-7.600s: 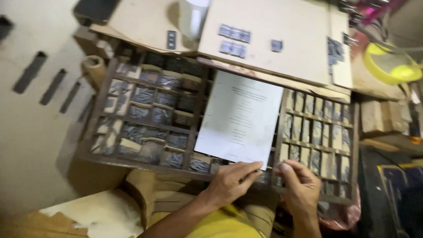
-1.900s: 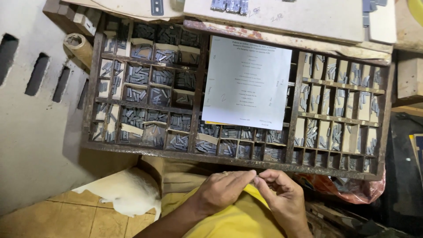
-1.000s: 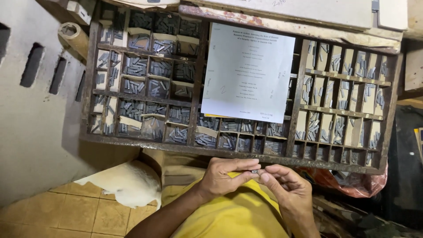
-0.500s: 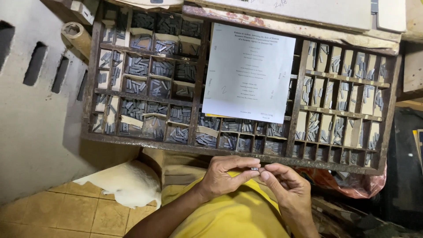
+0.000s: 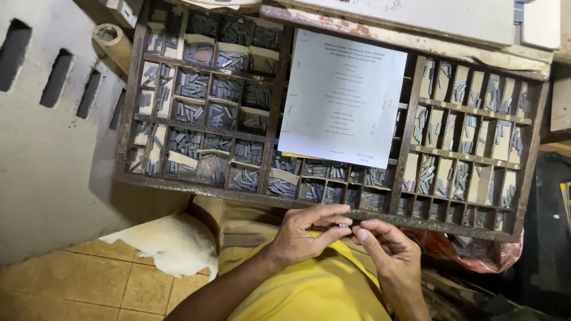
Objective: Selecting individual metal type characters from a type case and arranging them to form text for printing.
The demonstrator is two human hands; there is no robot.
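left hand (image 5: 300,238) pinches metal type piece (image 5: 343,226) | long axis level | right hand (image 5: 389,252) fingertips touch its right end, grip unclear | below type case (image 5: 333,208) near edge

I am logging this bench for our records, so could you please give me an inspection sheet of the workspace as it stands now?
Surface: wooden compartment tray, worn, tilted toward the person.
Job's things: small metal type piece pinched between both hands; compartments full of grey type pieces.
Clutter: printed sheet lying over the tray's middle; cardboard roll at the upper left.
Grippers: left hand and right hand meet at the piece, below the tray's front edge.
Cables: nothing seen.
Surroundings: tiled floor, white animal lying there, grey slotted wall.
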